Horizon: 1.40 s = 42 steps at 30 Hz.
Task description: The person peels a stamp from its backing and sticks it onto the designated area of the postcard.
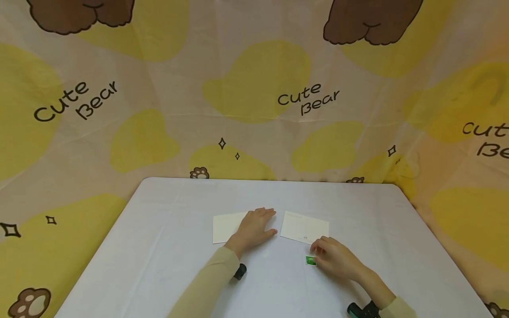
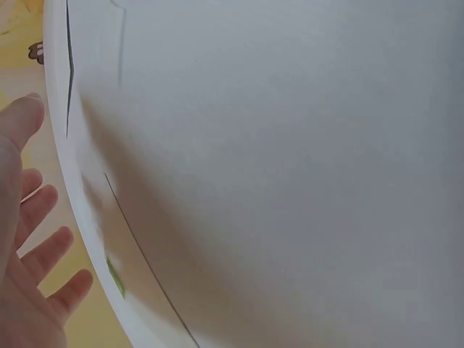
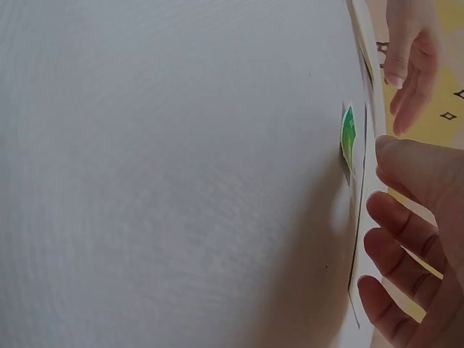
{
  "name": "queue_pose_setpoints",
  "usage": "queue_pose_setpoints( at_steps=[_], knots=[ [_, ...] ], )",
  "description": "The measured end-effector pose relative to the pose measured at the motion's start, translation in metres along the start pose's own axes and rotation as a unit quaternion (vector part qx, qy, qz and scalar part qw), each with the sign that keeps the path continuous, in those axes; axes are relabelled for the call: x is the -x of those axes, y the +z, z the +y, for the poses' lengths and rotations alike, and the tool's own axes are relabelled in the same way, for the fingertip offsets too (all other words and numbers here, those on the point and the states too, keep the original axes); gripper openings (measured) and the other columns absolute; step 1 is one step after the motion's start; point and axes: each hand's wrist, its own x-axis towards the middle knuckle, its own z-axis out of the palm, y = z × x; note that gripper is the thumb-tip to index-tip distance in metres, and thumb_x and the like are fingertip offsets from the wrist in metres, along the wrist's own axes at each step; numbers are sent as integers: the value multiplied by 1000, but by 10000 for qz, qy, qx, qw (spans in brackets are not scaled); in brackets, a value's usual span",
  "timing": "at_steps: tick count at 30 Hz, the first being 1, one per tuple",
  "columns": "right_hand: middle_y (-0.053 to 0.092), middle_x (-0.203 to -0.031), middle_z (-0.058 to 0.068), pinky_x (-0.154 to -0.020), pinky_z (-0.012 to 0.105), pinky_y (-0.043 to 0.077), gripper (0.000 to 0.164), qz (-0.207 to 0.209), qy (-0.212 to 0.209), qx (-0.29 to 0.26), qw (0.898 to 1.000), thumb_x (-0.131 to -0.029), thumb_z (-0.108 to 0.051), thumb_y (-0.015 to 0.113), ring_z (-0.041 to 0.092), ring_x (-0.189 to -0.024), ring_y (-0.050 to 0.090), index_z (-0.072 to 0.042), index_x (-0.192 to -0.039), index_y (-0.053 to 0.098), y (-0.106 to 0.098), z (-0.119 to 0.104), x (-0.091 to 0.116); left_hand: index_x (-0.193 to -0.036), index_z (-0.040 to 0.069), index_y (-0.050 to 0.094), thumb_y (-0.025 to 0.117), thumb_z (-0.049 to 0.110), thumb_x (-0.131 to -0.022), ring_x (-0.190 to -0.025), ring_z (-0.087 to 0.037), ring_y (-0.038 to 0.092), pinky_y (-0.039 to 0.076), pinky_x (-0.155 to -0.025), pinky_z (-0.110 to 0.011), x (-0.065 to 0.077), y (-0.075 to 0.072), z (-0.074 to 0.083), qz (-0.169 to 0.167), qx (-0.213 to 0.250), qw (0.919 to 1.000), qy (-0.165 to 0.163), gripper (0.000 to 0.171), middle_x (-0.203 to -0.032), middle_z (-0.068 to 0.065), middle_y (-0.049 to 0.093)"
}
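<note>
My left hand (image 1: 254,227) hovers over the right part of a cream postcard (image 1: 224,228), its fingers spread and fairly straight. In the left wrist view, a bit of green (image 2: 115,278) shows on that card, below the fingers. A second postcard (image 1: 304,226), with faint printing, lies slightly turned to the right of it. My right hand (image 1: 338,260) is close to this card's near edge, fingers loosely bent. Beside its fingertips is a small green stamp (image 1: 310,260) with a white border. The right wrist view shows the stamp curled up from the white surface, apart from the fingers.
The white table (image 1: 159,265) has rounded far corners. Behind it hangs a yellow-and-cream cloth (image 1: 254,145) printed with bears and lettering. Black wrist devices (image 1: 240,271) sit under both forearms, close over the tabletop.
</note>
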Motion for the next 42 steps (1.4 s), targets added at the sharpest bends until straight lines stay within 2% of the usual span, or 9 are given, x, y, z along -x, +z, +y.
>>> queue_pose_setpoints(
  at_steps=[7, 14, 28, 36, 42],
  knots=[
    [50, -81, -15, -64, 20, 43, 23, -36, -65, -26, 10000, -74, -12, 73, 1, -77, 44, -19, -91, 60, 5, 2, 3, -135, 17, 46, 60, 43, -86, -130, -21, 39, 34, -105, -43, -11, 2, 15, -223, -162, 9996, -79, 57, -141, 3, 44],
    [49, -82, -15, -65, 20, 44, 24, -141, -41, 9, 9999, -73, -13, 74, 0, -76, 43, -21, -92, 60, 7, 2, 3, -135, 17, 46, 62, 43, -84, -129, -21, 41, 36, -102, -39, -18, 5, 25, -228, -505, 9984, 86, 59, -141, 3, 43],
    [51, -86, -15, -68, 21, 45, 25, -272, 3, -113, 9996, -76, -13, 73, 1, -79, 45, -20, -96, 61, 7, 2, 3, -138, 19, 44, 59, 45, -86, -131, -21, 38, 36, -103, -38, -22, 7, 32, -568, -680, 9961, 36, 60, -144, 4, 40],
    [51, -87, -14, -68, 20, 45, 27, -204, -186, -147, 9995, -76, -13, 73, 1, -80, 46, -19, -99, 61, 9, 5, 4, -141, 19, 39, 56, 46, -87, -136, -20, 29, 30, -108, -40, -22, 11, 35, -963, -580, 9935, -160, 63, -147, 5, 34],
    [50, -87, -14, -66, 19, 44, 28, -169, -205, -167, 9995, -76, -12, 73, 1, -79, 45, -20, -100, 62, 9, 5, 4, -139, 18, 42, 56, 47, -87, -136, -19, 29, 30, -108, -40, -22, 10, 36, -995, -668, 9927, -125, 62, -147, 6, 34]
  ],
)
